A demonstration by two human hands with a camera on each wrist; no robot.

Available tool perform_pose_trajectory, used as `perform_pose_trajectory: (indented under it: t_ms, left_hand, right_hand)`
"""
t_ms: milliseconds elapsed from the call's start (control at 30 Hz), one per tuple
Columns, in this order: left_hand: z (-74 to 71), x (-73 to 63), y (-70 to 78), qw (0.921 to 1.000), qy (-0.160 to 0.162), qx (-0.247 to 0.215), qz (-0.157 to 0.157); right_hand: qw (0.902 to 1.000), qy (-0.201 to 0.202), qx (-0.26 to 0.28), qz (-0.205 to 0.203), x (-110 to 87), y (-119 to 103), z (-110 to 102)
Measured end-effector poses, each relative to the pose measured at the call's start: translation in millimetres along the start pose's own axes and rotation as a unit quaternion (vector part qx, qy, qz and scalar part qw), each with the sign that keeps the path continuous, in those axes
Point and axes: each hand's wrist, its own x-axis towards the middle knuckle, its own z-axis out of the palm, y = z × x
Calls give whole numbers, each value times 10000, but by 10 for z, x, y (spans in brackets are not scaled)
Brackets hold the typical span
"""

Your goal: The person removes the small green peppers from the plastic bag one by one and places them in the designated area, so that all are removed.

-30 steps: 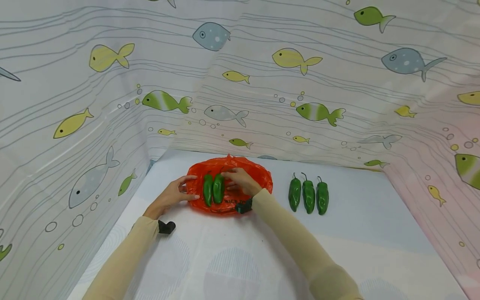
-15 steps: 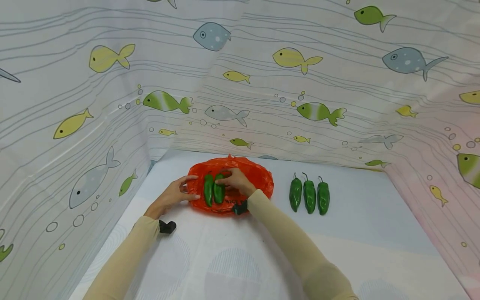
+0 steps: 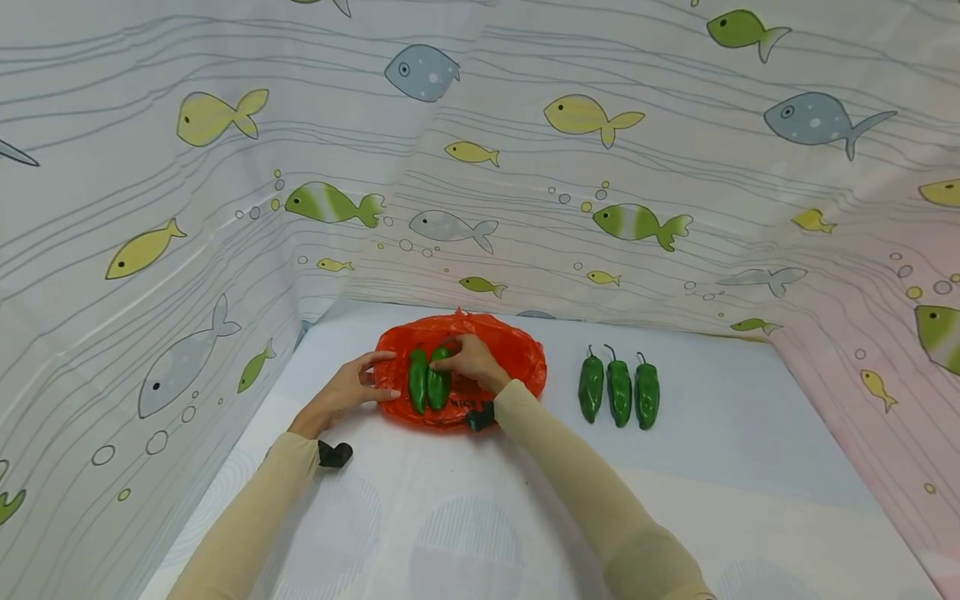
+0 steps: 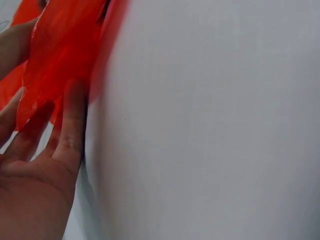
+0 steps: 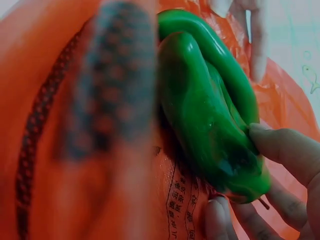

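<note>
A red plastic bag [image 3: 517, 354] with dark print lies spread on the table, its mouth wide. Inside it two green peppers lie side by side, the left pepper [image 3: 417, 385] and the right pepper [image 3: 438, 392]. My right hand [image 3: 471, 360] pinches the stem end of the right pepper, thumb on its upper side in the right wrist view and fingers round the end. My left hand [image 3: 347, 392] is at the bag's left rim, thumb and fingers spread apart. In the left wrist view its fingers [image 4: 74, 115] are mostly straight, with tips behind the red film.
Three more green peppers, a left one [image 3: 591, 387], a middle one [image 3: 619, 392] and a right one [image 3: 647, 394], lie in a row on the white table [image 3: 750, 417] right of the bag. Fish-printed sheeting [image 3: 525, 192] walls the table at the back and sides.
My right hand has shifted slightly left, and its thumb has come down onto the right pepper, which it now pinches. The left hand and the three peppers on the right have stayed put.
</note>
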Motion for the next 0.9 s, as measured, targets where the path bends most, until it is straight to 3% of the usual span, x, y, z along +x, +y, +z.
perform_pose_trajectory:
  t_ms: [133, 567, 900]
  left_hand:
    - [-5, -2, 10, 10000, -3, -20, 5]
    - [12, -16, 33, 10000, 43, 31, -47]
    - [17, -7, 23, 9997, 140, 160, -78]
  right_hand:
    - [9999, 123, -64, -1, -11, -27, -2]
    - [9996, -62, 290, -34, -64, -2, -73]
    - [9972, -424, 608, -36, -144, -46, -198]
